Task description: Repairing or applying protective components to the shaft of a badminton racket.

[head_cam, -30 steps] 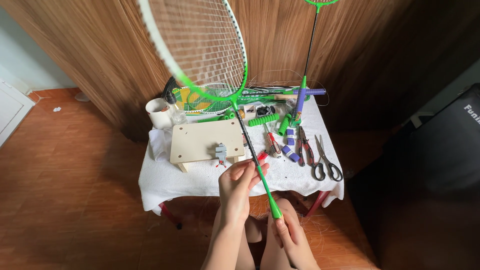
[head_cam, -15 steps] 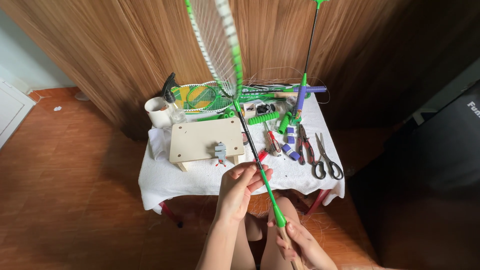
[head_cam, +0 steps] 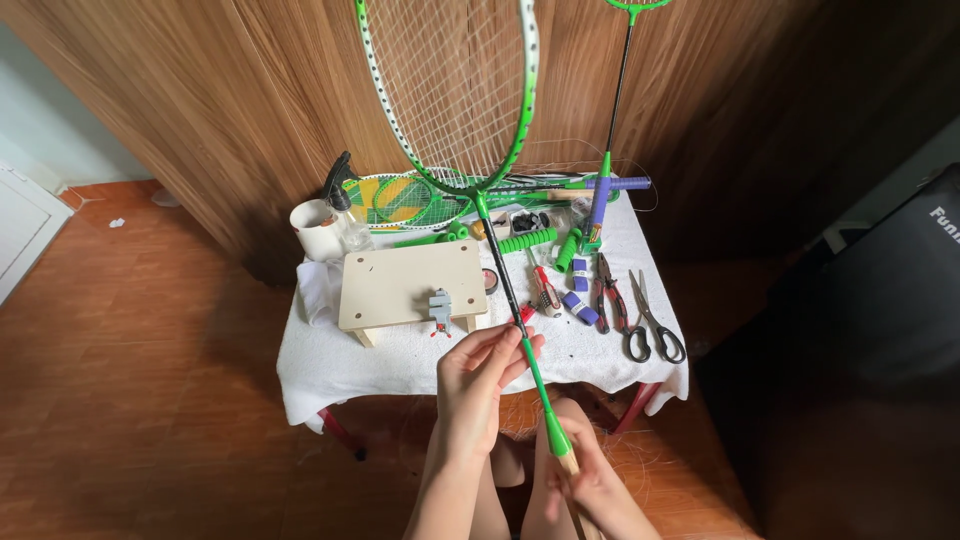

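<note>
Wood-panelled wall [head_cam: 200, 120] stands right behind a small tabletop [head_cam: 330, 365] draped in white cloth, with red-brown plank floor open to the left and a dark bag filling the right side. Free room lies mostly to the left and above the cloth; the right edge of the tabletop is crowded with scissors [head_cam: 655, 320] and pliers [head_cam: 608, 295], and the far edge with a second racket [head_cam: 615, 130] leaning on the wall, green grips [head_cam: 527, 240], a spray bottle [head_cam: 343, 205] and a white cup [head_cam: 315, 228]. A pale wooden block [head_cam: 405, 283] with a small metal vise [head_cam: 440, 308] at its near edge takes the left-centre.

The green-and-white badminton racket [head_cam: 470, 110] is held in the air over the near edge of the tabletop. Its long axis runs steeply, from the handle low at the person's lap up and slightly leftward to the head, which rises in front of the wall and out of the top of the view. The strung face is turned nearly toward the camera.

The left hand [head_cam: 480, 370] meets the shaft just above the green part, its fingers [head_cam: 515, 350] pinching the thin shaft lightly. The right hand [head_cam: 585, 480] is below, fingers wrapped around the bare wooden handle end [head_cam: 565, 462]. Loose string lies on the floor by the knees.
</note>
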